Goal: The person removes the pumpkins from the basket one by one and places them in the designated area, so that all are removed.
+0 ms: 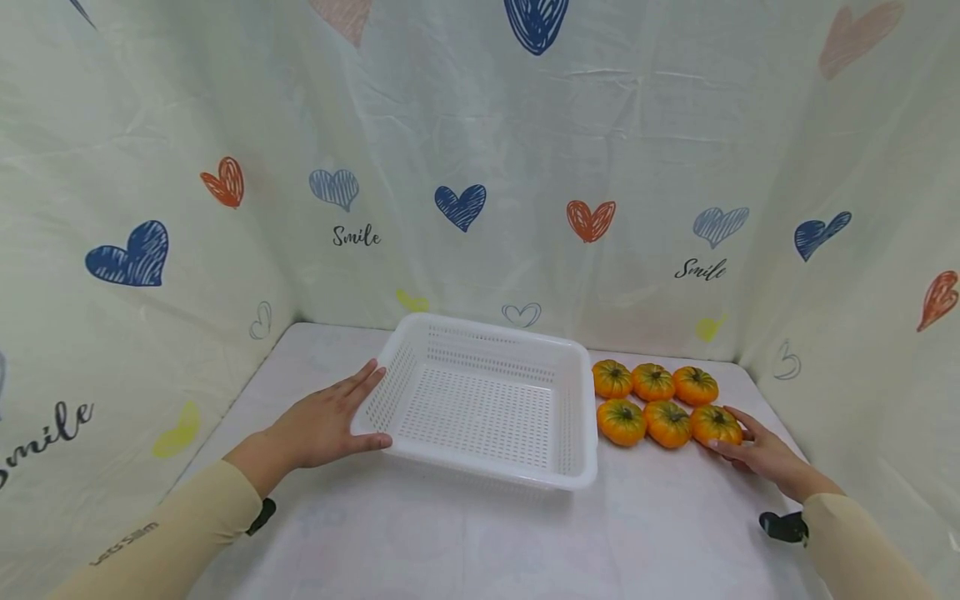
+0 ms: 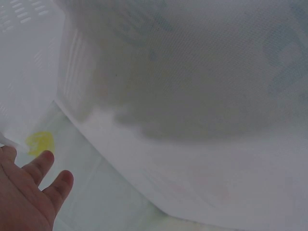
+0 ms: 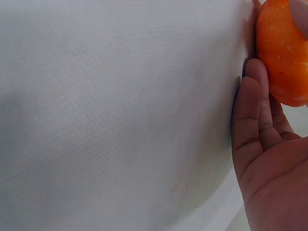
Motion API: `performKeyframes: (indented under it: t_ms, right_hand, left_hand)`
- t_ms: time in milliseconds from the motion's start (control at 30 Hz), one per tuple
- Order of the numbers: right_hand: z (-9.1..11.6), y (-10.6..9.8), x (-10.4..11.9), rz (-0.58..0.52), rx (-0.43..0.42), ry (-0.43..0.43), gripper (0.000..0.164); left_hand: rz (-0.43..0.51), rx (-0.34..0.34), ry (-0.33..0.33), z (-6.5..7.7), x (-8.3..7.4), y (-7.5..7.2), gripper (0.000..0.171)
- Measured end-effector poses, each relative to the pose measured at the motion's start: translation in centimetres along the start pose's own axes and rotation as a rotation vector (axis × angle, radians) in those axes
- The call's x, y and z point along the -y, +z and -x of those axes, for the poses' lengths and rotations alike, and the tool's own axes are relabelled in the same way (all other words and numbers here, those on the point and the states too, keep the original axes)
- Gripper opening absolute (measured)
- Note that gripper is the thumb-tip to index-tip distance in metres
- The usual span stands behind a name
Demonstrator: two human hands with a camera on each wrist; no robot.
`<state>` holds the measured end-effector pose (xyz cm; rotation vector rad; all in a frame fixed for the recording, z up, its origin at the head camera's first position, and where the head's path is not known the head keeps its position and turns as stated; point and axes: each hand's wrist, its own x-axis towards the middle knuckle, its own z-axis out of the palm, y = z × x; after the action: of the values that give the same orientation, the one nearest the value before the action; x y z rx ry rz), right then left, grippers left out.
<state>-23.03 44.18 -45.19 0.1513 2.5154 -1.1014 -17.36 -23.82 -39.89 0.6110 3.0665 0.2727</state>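
Observation:
A white perforated plastic basket (image 1: 480, 477) sits in the middle of the table. My left hand (image 1: 326, 421) rests against its left end, fingers spread at the side and thumb lying on the front rim. In the left wrist view, two fingers of that hand (image 2: 29, 187) stretch out straight beside the basket wall (image 2: 29, 62). To the basket's right, several small orange-yellow pumpkins with green tops stand in two rows. My right hand (image 1: 772, 454) holds the front row's rightmost pumpkin (image 1: 716, 425), thumb on the near side. The right wrist view shows its fingers (image 3: 248, 115) beside and under the pumpkin (image 3: 284, 57).
The basket's right wall is close beside the leftmost pumpkins (image 1: 612, 379). A white cloth covers the table (image 1: 465, 542). Pale curtains (image 1: 465, 275) printed with hearts and "Smile" hang along the back and both sides of the table.

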Motion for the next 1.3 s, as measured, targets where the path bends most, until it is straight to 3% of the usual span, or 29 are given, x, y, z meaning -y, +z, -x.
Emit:
performKeyframes:
  t_ms: [767, 1033, 1300]
  right_hand:
    - [0.2, 0.1, 0.0, -0.005, -0.013, 0.033, 0.109]
    - [0.5, 0.1, -0.4, 0.012, -0.028, 0.033, 0.113]
    - [2.3, -1.9, 0.1, 0.065, -0.041, -0.084, 0.099]
  left_hand:
    - [-0.004, -0.008, 0.016, 0.0, -0.3, -0.2, 0.113]
    - [0.016, 0.013, -0.008, 0.0, -0.5, -0.2, 0.115]
    - [0.055, 0.029, -0.030, -0.3, 0.0, -0.1, 0.111]
